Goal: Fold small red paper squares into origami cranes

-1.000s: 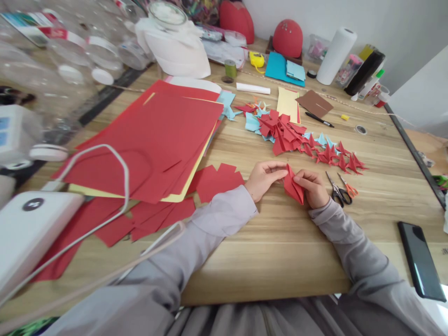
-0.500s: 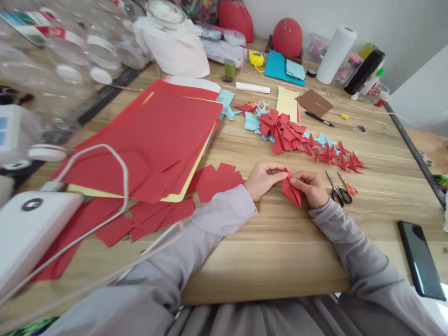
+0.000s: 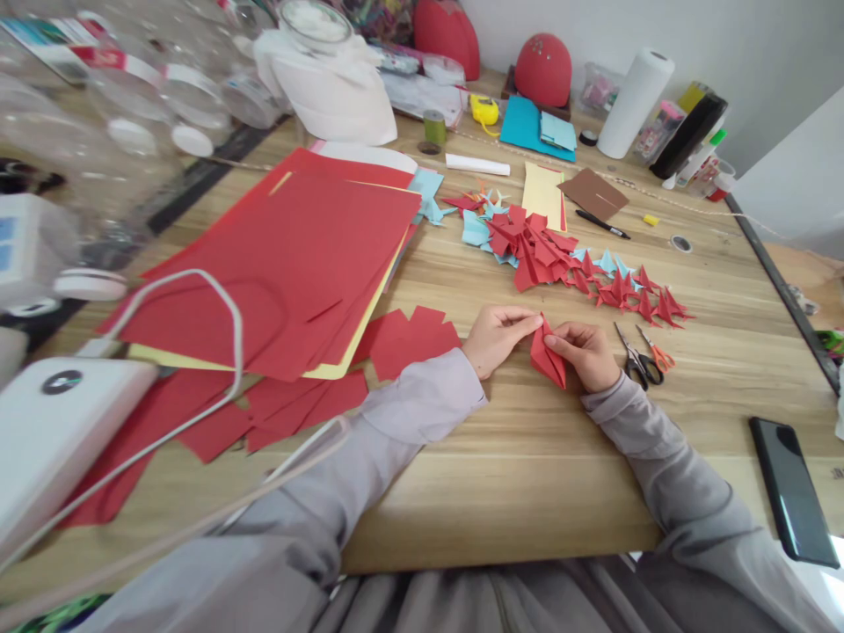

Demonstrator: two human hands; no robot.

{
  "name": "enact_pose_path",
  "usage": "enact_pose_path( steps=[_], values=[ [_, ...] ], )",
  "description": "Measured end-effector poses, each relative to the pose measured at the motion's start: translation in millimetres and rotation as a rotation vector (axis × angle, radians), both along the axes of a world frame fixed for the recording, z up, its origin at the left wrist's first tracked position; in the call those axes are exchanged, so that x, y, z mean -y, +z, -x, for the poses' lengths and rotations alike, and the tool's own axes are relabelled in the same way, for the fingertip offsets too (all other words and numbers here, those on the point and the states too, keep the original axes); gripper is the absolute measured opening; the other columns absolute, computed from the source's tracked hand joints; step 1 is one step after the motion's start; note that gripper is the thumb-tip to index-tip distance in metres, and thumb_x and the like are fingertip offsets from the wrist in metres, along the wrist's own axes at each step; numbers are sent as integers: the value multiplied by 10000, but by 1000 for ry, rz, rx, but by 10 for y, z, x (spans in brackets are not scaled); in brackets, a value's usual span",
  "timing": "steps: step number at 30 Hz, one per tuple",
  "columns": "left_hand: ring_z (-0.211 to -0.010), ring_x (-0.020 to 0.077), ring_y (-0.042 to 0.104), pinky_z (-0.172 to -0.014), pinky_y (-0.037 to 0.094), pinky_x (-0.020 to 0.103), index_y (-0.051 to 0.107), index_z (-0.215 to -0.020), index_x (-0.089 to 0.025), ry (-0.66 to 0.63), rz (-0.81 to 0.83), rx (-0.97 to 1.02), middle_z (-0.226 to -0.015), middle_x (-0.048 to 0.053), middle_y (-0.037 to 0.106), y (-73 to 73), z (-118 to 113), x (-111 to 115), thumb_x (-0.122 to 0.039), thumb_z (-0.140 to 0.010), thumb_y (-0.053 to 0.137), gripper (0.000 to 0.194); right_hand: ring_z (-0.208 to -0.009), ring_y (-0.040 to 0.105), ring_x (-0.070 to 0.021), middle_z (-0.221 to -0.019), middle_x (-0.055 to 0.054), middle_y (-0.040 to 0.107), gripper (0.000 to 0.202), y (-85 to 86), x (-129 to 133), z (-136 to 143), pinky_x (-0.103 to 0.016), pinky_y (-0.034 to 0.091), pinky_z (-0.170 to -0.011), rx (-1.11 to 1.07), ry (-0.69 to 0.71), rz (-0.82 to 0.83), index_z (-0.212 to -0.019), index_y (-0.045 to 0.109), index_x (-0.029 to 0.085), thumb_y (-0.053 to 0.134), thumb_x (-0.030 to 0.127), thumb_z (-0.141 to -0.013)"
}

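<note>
A folded piece of red paper [image 3: 548, 359], diamond-shaped and pointed at its near end, is held between both hands above the table. My left hand [image 3: 499, 338] pinches its far tip between thumb and fingers. On the right edge, near the top, my right hand [image 3: 586, 352] grips the paper with the thumb on the near face. Beyond the hands lies a pile of folded red paper pieces [image 3: 531, 242], with small red paper cranes [image 3: 620, 290] and light-blue ones at its right. Cut red paper pieces [image 3: 412, 343] lie left of my left hand.
Black-handled scissors [image 3: 638, 362] and orange-handled scissors [image 3: 655, 350] lie just right of my right hand. A stack of red sheets [image 3: 296, 264] covers the left side, beside a white power bank [image 3: 79, 440] with a cable. A phone [image 3: 793, 488] rests at the right.
Both hands keep their pinch on the folded red paper. The left fingers have shifted very slightly at the far tip, which shows a little more.
</note>
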State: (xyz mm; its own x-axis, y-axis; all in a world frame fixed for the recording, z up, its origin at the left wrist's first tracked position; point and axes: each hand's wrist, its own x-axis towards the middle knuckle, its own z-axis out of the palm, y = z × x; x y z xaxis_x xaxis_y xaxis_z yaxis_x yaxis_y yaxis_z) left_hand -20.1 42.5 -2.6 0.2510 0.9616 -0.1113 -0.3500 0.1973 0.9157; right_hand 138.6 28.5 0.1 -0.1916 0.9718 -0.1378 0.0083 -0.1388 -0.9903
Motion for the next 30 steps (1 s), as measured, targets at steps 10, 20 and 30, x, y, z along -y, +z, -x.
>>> enact_pose_path(
  steps=[10, 20, 30],
  values=[
    [-598, 133, 611, -630, 507, 285, 705, -674, -128, 45, -14, -2, -660, 31, 688, 19, 8, -9, -247, -577, 735, 157, -521, 531, -93, -605, -3, 658, 262, -35, 7, -12, -223, 429, -505, 17, -30, -27, -663, 688, 160, 765, 408, -627],
    [-562, 138, 604, -573, 490, 272, 685, -667, -109, -46, 65, 126, -600, 35, 656, 12, 5, -22, -311, -622, 727, 211, -536, 542, -96, -621, -1, 659, 256, -87, -3, -35, -222, 435, -510, 30, -14, -63, -702, 685, 165, 740, 412, -664],
    [-568, 98, 494, -565, 388, 241, 660, -618, -136, -20, -150, -197, -586, -5, 594, -9, -18, -16, -362, -587, 760, 249, -521, 516, -98, -593, -5, 640, 258, -64, 7, -5, -229, 427, -490, 99, -6, -163, -665, 670, 166, 719, 419, -685]
  ],
)
